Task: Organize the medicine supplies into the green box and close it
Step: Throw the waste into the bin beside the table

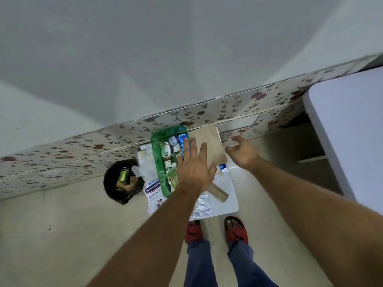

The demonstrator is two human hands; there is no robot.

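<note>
Green translucent plastic box [158, 162] sits open on the low white counter [228, 201], half-filled; left hand [193, 168] hovers spread above, right hand [241, 151] open, both empty. Loose silver blister strips [202, 207] could get left out.

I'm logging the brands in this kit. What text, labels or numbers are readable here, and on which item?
"Hansaplas": white plaster packet left of the green box; the word's end is hidden by the box.
"WASHPROOF": same packet, on the line below.
Smaller print on that packet: too blurred to read.
Labels on the bottles and blue blister strip in the box: too blurred to read.
</note>
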